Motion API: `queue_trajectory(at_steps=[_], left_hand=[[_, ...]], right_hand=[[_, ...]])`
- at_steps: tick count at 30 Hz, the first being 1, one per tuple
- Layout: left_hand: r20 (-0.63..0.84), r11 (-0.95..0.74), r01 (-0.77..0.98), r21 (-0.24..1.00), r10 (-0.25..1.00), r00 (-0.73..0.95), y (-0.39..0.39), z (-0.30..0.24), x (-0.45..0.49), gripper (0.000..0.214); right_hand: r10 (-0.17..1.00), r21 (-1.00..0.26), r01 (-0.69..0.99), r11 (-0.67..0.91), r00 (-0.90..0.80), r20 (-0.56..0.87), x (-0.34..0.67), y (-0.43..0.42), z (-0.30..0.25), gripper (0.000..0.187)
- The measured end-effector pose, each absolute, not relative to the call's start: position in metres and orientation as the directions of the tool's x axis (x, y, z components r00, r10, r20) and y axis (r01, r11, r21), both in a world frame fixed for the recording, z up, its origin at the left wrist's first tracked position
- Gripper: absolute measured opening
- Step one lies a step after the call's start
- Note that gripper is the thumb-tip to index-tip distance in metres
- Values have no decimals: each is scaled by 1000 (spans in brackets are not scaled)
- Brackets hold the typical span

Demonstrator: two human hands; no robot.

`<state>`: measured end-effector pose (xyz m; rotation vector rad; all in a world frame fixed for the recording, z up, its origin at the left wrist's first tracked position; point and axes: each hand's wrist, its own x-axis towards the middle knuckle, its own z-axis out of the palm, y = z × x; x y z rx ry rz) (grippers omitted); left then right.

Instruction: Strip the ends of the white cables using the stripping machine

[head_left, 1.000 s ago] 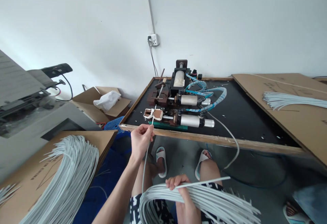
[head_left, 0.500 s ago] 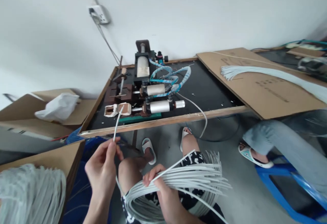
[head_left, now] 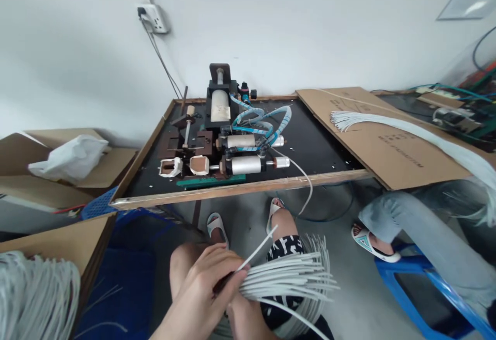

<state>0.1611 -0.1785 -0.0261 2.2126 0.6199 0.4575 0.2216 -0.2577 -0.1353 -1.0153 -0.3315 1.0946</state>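
Observation:
My left hand (head_left: pixel 205 286) reaches across my lap, its fingers pinched on a single grey cable (head_left: pixel 259 247) that sticks up and to the right. That cable rises from a bundle of grey cables (head_left: pixel 294 278) fanned out over my knees. My right hand (head_left: pixel 243 320) lies mostly hidden under the left hand and grips the bundle where it gathers. A pneumatic machine (head_left: pixel 228 143) with silver cylinders and blue hoses stands on the black table (head_left: pixel 240 190) ahead, apart from both hands. Its two white and brown jaws (head_left: pixel 186 166) hold nothing.
A cardboard sheet (head_left: pixel 391 149) with a sheaf of grey cables (head_left: pixel 372 121) lies on the table's right. Another person's leg (head_left: pixel 418 226) and sandalled foot (head_left: pixel 368 242) rest by a blue stool (head_left: pixel 426 288). A cable pile (head_left: pixel 34 291) sits at left, behind it a box with a white bag (head_left: pixel 65 156).
My left hand drew its cable out of the machine's jaws and came down to the bundle on my lap. The view swung right, showing the other person's leg.

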Motion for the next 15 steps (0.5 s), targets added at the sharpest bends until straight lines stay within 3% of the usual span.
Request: queue_trajectory(at_steps=[3, 5, 8, 11, 15], left_hand=[[38, -351, 297, 888, 699, 714, -175, -35, 161, 31], [-36, -122, 245, 962, 830, 556, -168, -43, 158, 39], [-95, 109, -31, 993, 948, 304, -153, -49, 155, 50], [-103, 153, -238, 959, 972, 211, -137, -47, 155, 52], [35, -28, -95, 995, 997, 72, -119, -40, 156, 45]], right_hand=[[858, -811, -583, 49, 440, -265, 230, -262, -123, 15], [882, -759, -649, 60, 390, -264, 236, -262, -115, 18], [910, -605, -796, 31, 272, -312, 241, -260, -113, 20], [911, -577, -816, 45, 270, -311, 241, -259, -119, 22], [926, -646, -756, 104, 311, -215, 245, -264, -123, 20]])
